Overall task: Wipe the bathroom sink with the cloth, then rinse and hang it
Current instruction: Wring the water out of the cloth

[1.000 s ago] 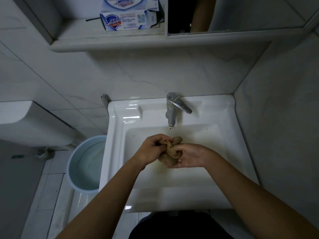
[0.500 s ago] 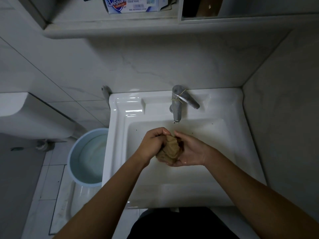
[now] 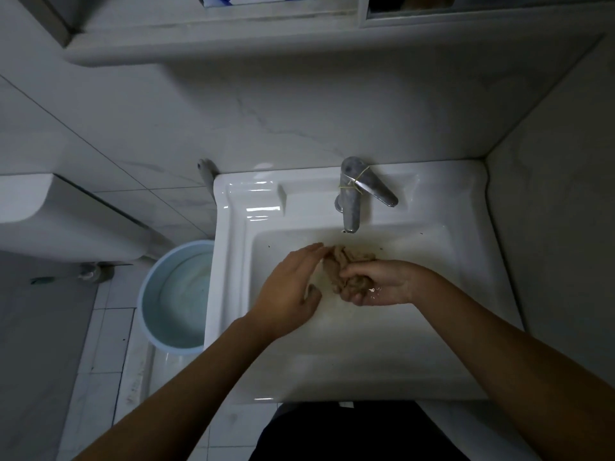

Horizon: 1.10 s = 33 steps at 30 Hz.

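Observation:
A crumpled brown cloth (image 3: 339, 266) lies bunched over the basin of the white sink (image 3: 449, 261), just below the metal faucet (image 3: 352, 197). My right hand (image 3: 377, 282) is palm up with its fingers curled around the lower part of the cloth. Flat and with straight fingers, my left hand (image 3: 293, 281) rests against the cloth's left side without gripping it. No stream of water shows at the spout. Brownish water stains the basin behind the cloth.
A light blue bucket (image 3: 166, 294) holding water stands on the floor left of the sink. A toilet tank (image 3: 50, 214) is at far left. A shelf (image 3: 233, 41) with a soap box (image 3: 246, 0) runs above, and walls close in behind and right.
My left hand has let go of the cloth and flattened out beside it. The right hand keeps the cloth, which has loosened. The view has tilted down.

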### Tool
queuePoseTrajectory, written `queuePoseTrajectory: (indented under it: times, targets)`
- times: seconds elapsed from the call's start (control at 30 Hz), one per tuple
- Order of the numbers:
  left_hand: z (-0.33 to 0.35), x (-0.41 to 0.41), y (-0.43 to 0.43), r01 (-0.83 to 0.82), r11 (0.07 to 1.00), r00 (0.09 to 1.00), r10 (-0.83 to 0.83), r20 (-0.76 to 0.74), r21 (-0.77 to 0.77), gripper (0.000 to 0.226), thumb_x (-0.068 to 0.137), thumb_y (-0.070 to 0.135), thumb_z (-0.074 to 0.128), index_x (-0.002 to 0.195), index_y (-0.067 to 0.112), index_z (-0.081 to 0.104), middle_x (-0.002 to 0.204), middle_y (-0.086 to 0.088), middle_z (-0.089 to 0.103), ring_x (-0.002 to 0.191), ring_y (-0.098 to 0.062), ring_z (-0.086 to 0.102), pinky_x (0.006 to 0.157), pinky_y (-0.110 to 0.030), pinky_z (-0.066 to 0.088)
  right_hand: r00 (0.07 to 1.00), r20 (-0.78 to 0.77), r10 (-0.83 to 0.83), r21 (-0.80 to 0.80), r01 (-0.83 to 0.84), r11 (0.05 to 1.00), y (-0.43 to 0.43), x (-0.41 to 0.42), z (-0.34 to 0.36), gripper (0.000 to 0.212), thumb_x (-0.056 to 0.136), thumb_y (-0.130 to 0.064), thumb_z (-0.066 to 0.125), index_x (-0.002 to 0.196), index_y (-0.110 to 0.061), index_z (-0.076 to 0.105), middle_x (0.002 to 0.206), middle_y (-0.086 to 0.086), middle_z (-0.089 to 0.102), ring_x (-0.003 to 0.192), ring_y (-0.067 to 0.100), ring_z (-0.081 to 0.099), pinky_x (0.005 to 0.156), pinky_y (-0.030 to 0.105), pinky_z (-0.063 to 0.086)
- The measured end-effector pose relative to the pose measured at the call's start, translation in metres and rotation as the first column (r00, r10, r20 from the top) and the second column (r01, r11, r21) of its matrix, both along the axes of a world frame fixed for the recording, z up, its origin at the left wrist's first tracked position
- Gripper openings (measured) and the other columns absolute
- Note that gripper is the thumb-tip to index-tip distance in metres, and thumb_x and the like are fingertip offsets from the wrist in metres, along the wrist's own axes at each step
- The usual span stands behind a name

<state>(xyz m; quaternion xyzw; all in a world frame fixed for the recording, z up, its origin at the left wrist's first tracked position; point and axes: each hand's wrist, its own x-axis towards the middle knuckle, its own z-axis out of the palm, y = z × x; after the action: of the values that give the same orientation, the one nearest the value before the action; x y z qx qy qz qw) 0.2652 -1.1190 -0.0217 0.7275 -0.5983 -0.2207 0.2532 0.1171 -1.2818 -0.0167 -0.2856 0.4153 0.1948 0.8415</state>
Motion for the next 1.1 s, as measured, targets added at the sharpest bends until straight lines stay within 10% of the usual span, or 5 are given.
queuePoseTrajectory:
  times: [0.37,0.53,0.8,0.93,1.1]
  targets:
    - [-0.015,0.001,-0.040,0.286,0.949,0.896,-0.214,0.388,-0.136,0.031,0.077,0.025,0.066,0.103,0.015,0.052,0.080,-0.004,0.068,0.067,-0.028,0.066,0.048,-0.029,0.045,0.777,0.106,0.620,-0.156,-0.603,0.782,-0.014,0.015,0.021,0.012,0.082,-0.016,0.065,0.079,-0.013,0.054,0.066,0.000,0.051,0.052,0.007,0.042,0.042,0.015,0.025]
    - [-0.003,0.005,-0.058,0.180,0.856,0.834,-0.394,0.387,0.484,0.025,0.088,0.030,0.060,0.107,0.014,0.066,0.101,-0.012,0.073,0.094,-0.038,0.069,0.076,-0.036,0.053,0.475,-0.444,0.760,-0.541,-0.818,0.195,0.000,0.028,0.012,0.022,0.079,-0.026,0.064,0.061,-0.019,0.052,0.057,-0.002,0.049,0.045,0.014,0.040,0.049,0.021,0.033]
    - [-0.011,0.012,-0.080,0.127,0.635,0.991,-0.107,-0.076,0.762,0.026,0.088,0.029,0.065,0.108,0.013,0.072,0.104,-0.005,0.070,0.100,-0.024,0.065,0.089,-0.035,0.053,0.725,-0.496,0.478,-0.857,-0.319,-0.406,0.008,0.018,-0.020,0.035,0.083,-0.034,0.065,0.111,-0.014,0.062,0.097,0.010,0.071,0.086,0.037,0.067,0.063,0.031,0.034]
    - [-0.007,0.013,-0.080,0.010,0.678,0.960,-0.213,0.184,0.735,0.015,0.088,0.031,0.056,0.085,0.017,0.064,0.080,0.001,0.061,0.084,-0.024,0.063,0.072,-0.032,0.049,0.813,-0.347,0.467,-0.929,-0.231,-0.287,0.016,0.012,-0.024,0.017,0.079,-0.027,0.063,0.092,-0.021,0.053,0.091,0.003,0.062,0.075,0.030,0.059,0.061,0.031,0.035]
    - [-0.020,0.005,-0.043,-0.068,0.983,0.930,0.001,0.367,0.171,0.056,0.081,0.026,0.068,0.134,0.014,0.052,0.123,-0.007,0.061,0.104,-0.029,0.063,0.075,-0.042,0.057,0.936,-0.092,0.339,-0.735,-0.293,0.611,0.005,0.014,-0.005,0.020,0.082,-0.022,0.062,0.065,-0.015,0.054,0.064,-0.004,0.054,0.049,0.009,0.045,0.050,0.024,0.034]
